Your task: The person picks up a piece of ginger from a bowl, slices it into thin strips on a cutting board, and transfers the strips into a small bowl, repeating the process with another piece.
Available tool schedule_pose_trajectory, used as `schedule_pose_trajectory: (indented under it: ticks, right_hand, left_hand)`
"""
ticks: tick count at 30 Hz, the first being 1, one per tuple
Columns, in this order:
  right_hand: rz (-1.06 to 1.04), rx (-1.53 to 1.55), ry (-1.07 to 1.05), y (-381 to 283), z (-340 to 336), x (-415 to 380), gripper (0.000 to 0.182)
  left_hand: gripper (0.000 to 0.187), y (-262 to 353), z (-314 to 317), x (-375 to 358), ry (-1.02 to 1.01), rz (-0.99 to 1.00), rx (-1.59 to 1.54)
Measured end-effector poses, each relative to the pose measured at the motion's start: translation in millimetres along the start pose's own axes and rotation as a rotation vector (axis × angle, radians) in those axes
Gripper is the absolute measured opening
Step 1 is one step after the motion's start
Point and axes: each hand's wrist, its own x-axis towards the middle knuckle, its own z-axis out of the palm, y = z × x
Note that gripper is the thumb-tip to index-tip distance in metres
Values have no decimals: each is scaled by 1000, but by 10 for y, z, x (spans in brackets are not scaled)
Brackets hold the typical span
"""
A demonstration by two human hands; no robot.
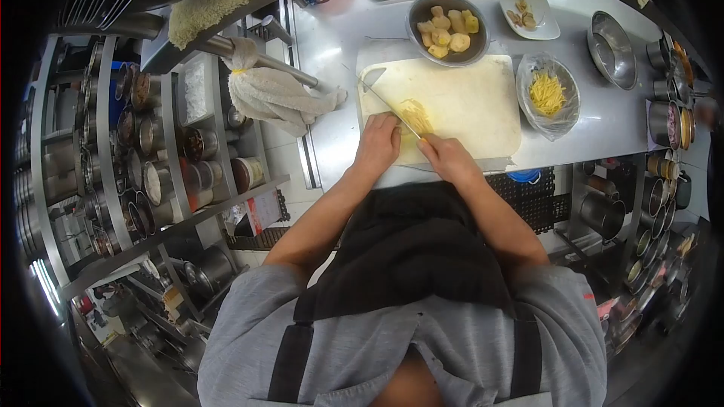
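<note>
My right hand (449,158) is closed round the handle of a kitchen knife (388,104), whose blade points up and left across the white cutting board (483,102). Beside the blade, my left hand (379,141) has its fingers curled down over a pale yellow piece of potato, mostly hidden under them. Thin potato strips (415,114) lie in a small heap just right of the blade. Above the board stands a metal bowl (417,39) with several peeled potatoes (455,26). More yellow strips (547,94) fill part of a plastic-lined bowl (567,117) at the right.
A white square dish (554,29) with small pieces and a steel bowl (612,49) stand at the back right. A cloth (260,90) hangs from a rail on the left. Shelves (170,226) of pots line the left; more containers (664,124) stand on the right.
</note>
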Motion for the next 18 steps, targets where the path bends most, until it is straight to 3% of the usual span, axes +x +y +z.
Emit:
schedule_pose_trajectory:
  ticks: [9, 16, 18]
  right_hand:
    - [68, 49, -33, -104, -216, -329, 30]
    - [-19, 31, 19, -63, 6, 9, 31]
    - [67, 47, 6, -88, -80, -110, 31]
  left_hand:
    - [14, -11, 0, -8, 22, 4, -36]
    - [14, -20, -4, 9, 28, 31, -25]
    - [14, -11, -8, -1, 18, 17, -20]
